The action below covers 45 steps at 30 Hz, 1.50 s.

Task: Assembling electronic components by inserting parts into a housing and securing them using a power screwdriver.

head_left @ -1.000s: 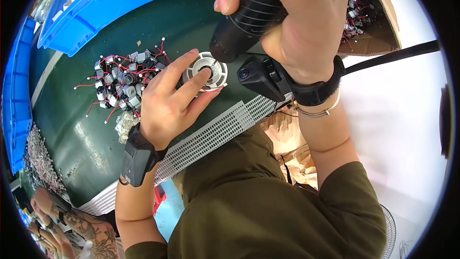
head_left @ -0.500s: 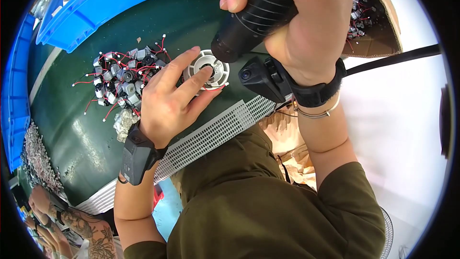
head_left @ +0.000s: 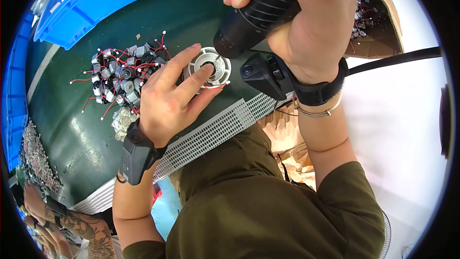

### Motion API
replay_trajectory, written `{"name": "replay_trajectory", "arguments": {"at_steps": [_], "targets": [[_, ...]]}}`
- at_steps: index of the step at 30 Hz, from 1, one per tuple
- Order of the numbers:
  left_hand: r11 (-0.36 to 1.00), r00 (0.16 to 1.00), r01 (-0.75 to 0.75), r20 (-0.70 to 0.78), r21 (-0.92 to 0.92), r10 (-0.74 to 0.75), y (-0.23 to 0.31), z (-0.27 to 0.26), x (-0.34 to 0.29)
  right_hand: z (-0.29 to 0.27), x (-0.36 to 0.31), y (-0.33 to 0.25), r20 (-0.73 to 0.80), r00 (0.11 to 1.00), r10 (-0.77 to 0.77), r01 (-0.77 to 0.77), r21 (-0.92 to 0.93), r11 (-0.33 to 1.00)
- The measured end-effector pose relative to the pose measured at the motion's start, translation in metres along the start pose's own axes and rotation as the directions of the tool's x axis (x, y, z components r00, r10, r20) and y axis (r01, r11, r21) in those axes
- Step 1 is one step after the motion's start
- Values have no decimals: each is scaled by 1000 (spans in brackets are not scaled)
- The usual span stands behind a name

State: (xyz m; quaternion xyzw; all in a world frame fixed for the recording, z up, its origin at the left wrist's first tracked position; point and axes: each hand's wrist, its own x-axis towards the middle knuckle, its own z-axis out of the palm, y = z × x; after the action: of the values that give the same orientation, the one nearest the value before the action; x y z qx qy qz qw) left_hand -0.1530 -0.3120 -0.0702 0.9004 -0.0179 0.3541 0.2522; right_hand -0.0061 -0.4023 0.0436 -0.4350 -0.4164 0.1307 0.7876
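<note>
The left hand [head_left: 165,97], fingers spread, holds a round white housing [head_left: 222,73] against the bench [head_left: 172,21]. The raised right hand [head_left: 314,36] grips a black power screwdriver [head_left: 256,17], tilted down toward it.

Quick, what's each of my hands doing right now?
Left hand: open, spread across and touching the white round part.
Right hand: closed around the black handheld power tool.

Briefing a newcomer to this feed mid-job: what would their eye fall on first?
First, the black power tool in the right hand, angled down at a round white part held by the left hand. Next, the heap of small grey motors with red wires, left of that hand.
</note>
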Motion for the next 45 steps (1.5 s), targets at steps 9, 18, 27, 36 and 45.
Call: {"name": "replay_trajectory", "arguments": {"at_steps": [9, 18, 27, 36, 45], "targets": [[1000, 1000, 3, 21, 14, -3, 1, -2, 0, 1, -7, 3, 24, 994, 103, -104, 64, 992], [1000, 1000, -4, 24, -4, 4, 1, -2, 2, -4, -9, 3, 196, 975, 101, -101, -9, 995], [999, 983, 34, -183, 10, -32, 14, -25, 5, 5, 26, -8, -120, 989, -86, 65, -168, 984], [526, 743, 645, -292, 554, -603, -146, -206, -79, -3, 45, 24, -59, 998, 0, -21, -345, 938], [954, 950, 32, 289, 297, -122, -83, -98, 34, -11, 46, 28, -36, 996, -76, 51, -458, 887]]}}
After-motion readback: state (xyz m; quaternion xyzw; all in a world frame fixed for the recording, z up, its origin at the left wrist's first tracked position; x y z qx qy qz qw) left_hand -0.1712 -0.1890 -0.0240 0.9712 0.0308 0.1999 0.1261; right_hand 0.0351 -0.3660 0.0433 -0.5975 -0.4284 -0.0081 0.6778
